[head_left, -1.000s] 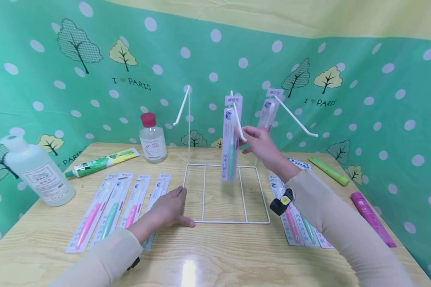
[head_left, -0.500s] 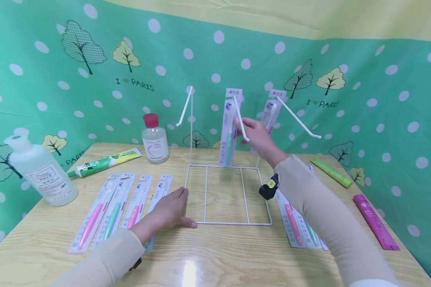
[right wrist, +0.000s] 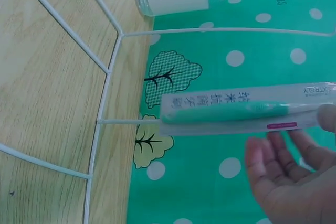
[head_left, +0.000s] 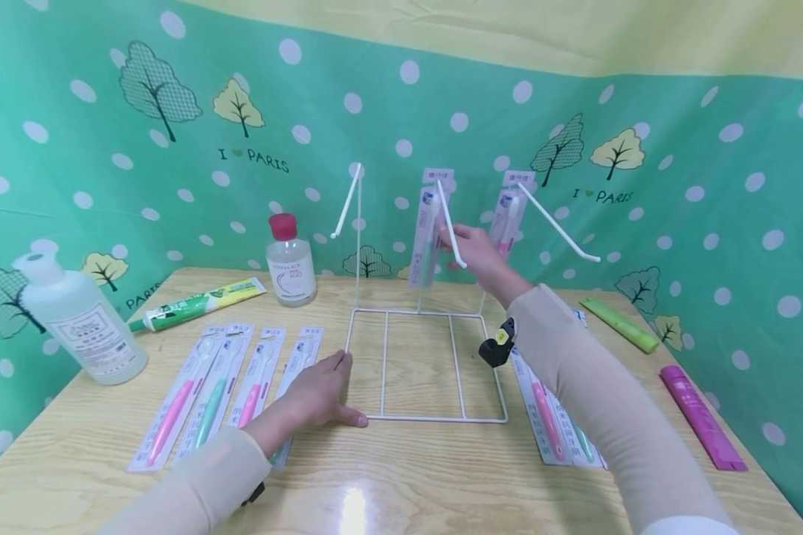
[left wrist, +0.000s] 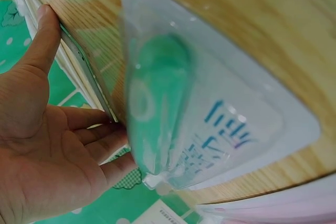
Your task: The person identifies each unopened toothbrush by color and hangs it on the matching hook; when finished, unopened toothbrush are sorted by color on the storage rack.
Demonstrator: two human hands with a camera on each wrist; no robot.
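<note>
A white wire rack (head_left: 383, 364) stands on the table with three prongs sticking out from its uprights. On the middle prong hangs a packaged toothbrush (head_left: 424, 230) with a green handle; my right hand (head_left: 475, 253) pinches its edge, as the thumb and fingers (right wrist: 283, 182) show in the right wrist view. Another packaged toothbrush (head_left: 506, 215), pink-handled, hangs from the right prong, partly behind that hand. My left hand (head_left: 317, 390) rests spread at the rack base's near left corner. Beside it, partly under the wrist, lies a green packaged toothbrush (left wrist: 163, 93).
Several packaged toothbrushes (head_left: 170, 416) lie at the left, and more packs (head_left: 545, 420) lie under the right forearm. A pump-type bottle (head_left: 83, 327), a red-capped bottle (head_left: 291, 271) and a toothpaste tube (head_left: 204, 301) stand or lie back left. Green (head_left: 618, 325) and magenta tubes (head_left: 702, 420) lie right.
The right hand has pushed the green toothbrush pack up and back along the middle prong toward the rack's upright. The left hand has stayed at the base corner.
</note>
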